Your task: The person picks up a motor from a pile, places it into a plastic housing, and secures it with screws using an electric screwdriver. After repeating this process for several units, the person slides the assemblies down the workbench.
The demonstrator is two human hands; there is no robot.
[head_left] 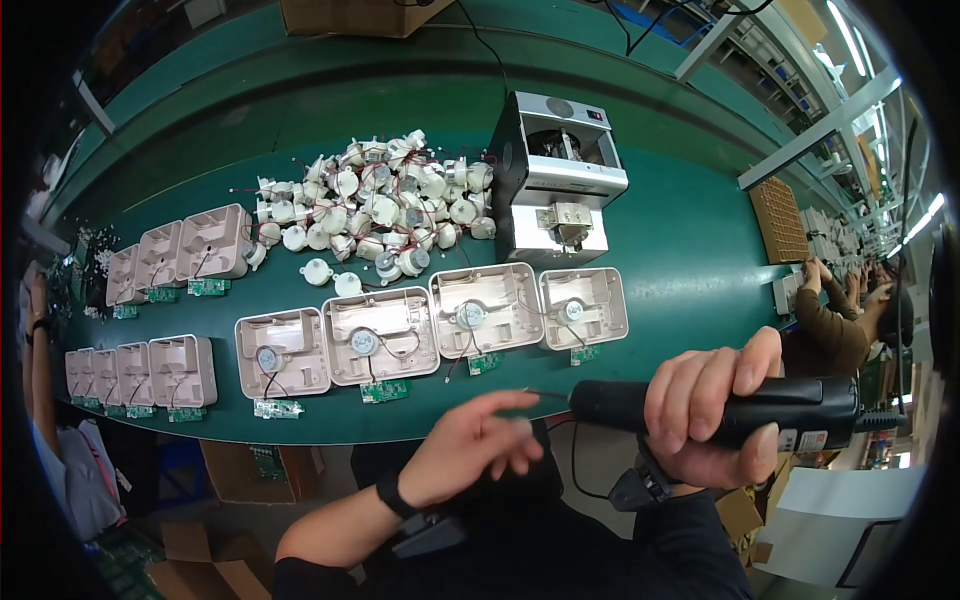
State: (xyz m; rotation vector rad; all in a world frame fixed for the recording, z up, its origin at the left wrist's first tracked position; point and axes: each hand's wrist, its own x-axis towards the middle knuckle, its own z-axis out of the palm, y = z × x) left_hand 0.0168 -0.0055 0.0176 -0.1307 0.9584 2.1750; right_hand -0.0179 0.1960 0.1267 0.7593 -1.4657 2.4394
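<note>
My right hand (705, 410) is wrapped around a black electric screwdriver (800, 408), held level above the table's front edge, with its thin bit pointing left. Close to that bit is my left hand (475, 445), index finger stretched toward it and thumb apart; the hand is slightly blurred, and nothing shows in it. Beyond the hands stand white plastic housings: one at the right (584, 308), one beside it (487, 315), then two more (405, 310) (300, 330). Each has a round wired part inside and a green circuit board (386, 390) at its front.
White round parts (385, 210) with red wires are heaped at the back. A grey-black machine (560, 180) stands to their right. More housings (180, 355) line the left. Cardboard boxes (250, 470) lie below the table. Another person (840, 320) works at the far right.
</note>
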